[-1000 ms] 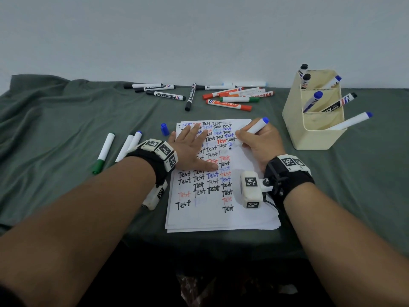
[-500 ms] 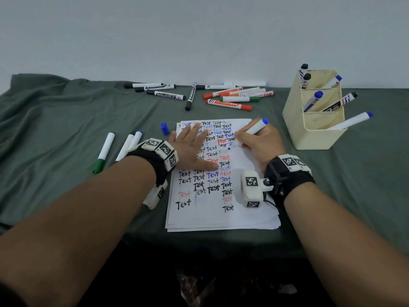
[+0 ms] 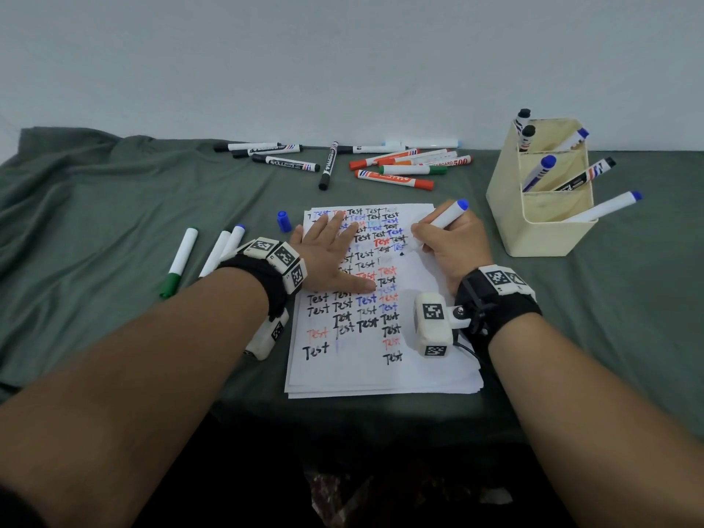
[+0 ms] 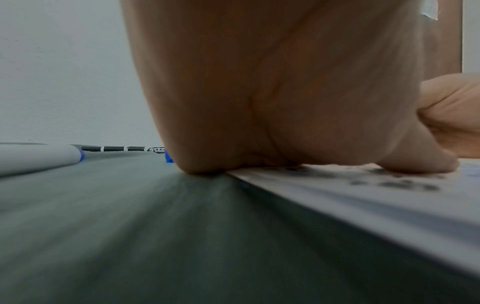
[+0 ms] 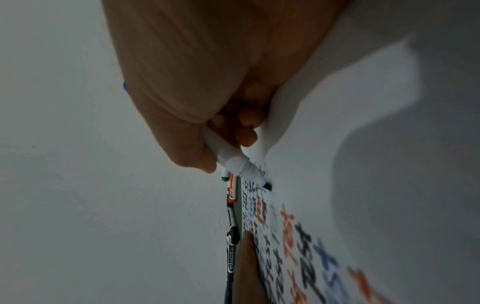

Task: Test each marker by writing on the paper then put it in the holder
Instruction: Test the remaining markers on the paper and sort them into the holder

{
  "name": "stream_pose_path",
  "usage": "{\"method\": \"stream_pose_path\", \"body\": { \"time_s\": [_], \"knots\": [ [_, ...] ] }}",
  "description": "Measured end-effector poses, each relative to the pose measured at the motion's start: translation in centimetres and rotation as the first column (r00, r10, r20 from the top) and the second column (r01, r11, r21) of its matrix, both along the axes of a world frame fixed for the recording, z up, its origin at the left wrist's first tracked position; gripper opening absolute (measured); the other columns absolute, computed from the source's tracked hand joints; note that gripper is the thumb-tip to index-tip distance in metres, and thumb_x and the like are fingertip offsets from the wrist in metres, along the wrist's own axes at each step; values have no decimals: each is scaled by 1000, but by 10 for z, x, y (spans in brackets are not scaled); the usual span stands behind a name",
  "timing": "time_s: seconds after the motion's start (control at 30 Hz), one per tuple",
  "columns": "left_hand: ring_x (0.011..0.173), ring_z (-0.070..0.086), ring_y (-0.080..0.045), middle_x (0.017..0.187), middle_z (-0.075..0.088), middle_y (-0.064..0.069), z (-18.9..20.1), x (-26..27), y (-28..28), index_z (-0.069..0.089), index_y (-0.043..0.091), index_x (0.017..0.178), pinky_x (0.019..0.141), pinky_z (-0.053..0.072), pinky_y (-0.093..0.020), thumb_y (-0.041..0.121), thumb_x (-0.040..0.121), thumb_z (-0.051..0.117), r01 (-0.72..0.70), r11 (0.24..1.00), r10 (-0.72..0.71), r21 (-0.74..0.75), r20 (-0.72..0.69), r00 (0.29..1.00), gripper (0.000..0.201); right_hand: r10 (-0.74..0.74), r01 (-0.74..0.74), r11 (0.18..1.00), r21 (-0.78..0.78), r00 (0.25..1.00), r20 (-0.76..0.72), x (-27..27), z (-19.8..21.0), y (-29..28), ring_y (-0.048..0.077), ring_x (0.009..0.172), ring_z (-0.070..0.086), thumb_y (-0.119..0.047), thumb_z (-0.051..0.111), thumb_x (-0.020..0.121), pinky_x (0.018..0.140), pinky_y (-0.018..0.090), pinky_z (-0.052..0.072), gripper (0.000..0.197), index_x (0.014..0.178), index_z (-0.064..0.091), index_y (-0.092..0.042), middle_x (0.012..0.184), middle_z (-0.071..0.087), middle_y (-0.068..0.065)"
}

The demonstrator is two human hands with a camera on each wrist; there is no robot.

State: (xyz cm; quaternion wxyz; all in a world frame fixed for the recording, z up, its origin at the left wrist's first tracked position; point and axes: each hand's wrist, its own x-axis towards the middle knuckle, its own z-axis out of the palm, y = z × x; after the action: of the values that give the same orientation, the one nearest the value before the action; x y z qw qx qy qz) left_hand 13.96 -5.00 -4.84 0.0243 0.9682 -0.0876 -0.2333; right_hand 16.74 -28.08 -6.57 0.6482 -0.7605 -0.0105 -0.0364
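Observation:
A stack of white paper (image 3: 381, 367) covered with "Test" words in black, blue and red lies in the middle of the green cloth. My right hand (image 3: 449, 245) grips a white marker with a blue end (image 3: 444, 219), its tip (image 5: 267, 186) touching the paper (image 5: 311, 185) at the right of the writing. My left hand (image 3: 327, 257) lies flat with straight fingers on the paper's upper left; in the left wrist view its heel (image 4: 259, 102) sits at the sheet's edge (image 4: 337, 195). The marker's blue cap (image 3: 283, 221) stands left of the paper. A cream holder (image 3: 533, 230) at the right holds several markers.
Several markers (image 3: 396, 169) in black, red, orange and green lie along the back of the table by the wall. A green-capped marker (image 3: 178, 262) and two white ones (image 3: 224, 247) lie left of my left wrist. The green cloth (image 3: 95, 207) is bunched at the back left.
The right hand with the marker has shifted very slightly on the paper; the left hand stays flat in place.

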Motion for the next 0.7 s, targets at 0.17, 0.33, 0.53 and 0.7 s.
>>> {"method": "stream_pose_path", "body": {
  "time_s": [0.17, 0.33, 0.53, 0.7],
  "knots": [
    [149, -27, -20, 162, -32, 4, 1, -1, -1, -20, 31, 156, 121, -10, -55, 99, 58, 33, -1, 1000, 1, -3, 4, 1000, 131, 15, -15, 1000, -4, 1000, -3, 0, 0, 0, 11, 58, 59, -18, 74, 71, 63, 33, 50, 16, 64, 62, -26, 64, 67, -5],
    [149, -28, -20, 161, -33, 4, 2, -2, 0, -21, 31, 156, 121, -10, -55, 99, 57, 31, 0, 1000, 0, -2, -2, 1000, 131, -25, 25, 1000, 10, 1000, 15, 2, -2, -1, 11, 58, 59, -14, 73, 72, 64, 33, 51, 21, 62, 62, -29, 62, 66, -6],
    [149, -27, -20, 162, -32, 4, 1, -1, -1, -21, 31, 156, 121, -9, -55, 99, 56, 31, 2, 1000, -2, 2, 2, 1000, 132, -2, 2, 1000, -4, 1000, 4, 2, -2, -1, 10, 59, 59, -14, 71, 71, 63, 35, 52, 22, 61, 62, -31, 62, 66, -9],
    [149, -28, -20, 161, -32, 4, 1, 0, 0, -21, 31, 156, 121, -9, -56, 100, 55, 30, 3, 1000, -3, 7, -2, 1000, 132, -42, 42, 999, 6, 999, 26, 3, -2, -2, 8, 59, 59, -12, 69, 72, 63, 34, 51, 25, 59, 62, -32, 62, 66, -10]
  ]
}}
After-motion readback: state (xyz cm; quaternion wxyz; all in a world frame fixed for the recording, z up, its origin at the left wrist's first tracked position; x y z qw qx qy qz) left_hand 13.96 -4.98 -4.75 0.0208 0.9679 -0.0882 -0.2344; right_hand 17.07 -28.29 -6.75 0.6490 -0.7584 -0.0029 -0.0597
